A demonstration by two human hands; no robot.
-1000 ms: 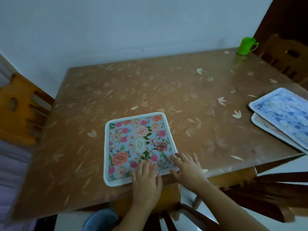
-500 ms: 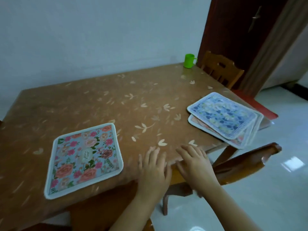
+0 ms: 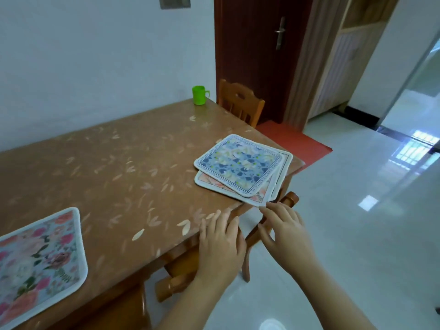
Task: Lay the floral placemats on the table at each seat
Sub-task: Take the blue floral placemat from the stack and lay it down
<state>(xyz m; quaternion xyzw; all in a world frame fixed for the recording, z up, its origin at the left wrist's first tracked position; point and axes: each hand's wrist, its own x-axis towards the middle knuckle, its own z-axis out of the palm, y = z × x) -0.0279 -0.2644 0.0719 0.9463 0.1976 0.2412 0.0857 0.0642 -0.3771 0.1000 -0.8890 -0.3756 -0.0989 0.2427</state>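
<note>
A pink-rose floral placemat lies flat on the brown table at the lower left. A stack of placemats, blue-flowered one on top, sits at the table's near right corner and overhangs the edge. My right hand hovers just below that overhanging corner, fingers spread, fingertips almost touching the lowest mat. My left hand is over the table's front edge, fingers apart, holding nothing.
A green cup stands at the far edge by the wall. One wooden chair is at the table's far right end, another chair is tucked under the near corner. A dark door and white tiled floor lie to the right.
My view has swung right, away from the pink placemat. Both hands left that mat and moved right along the front edge toward the stack.
</note>
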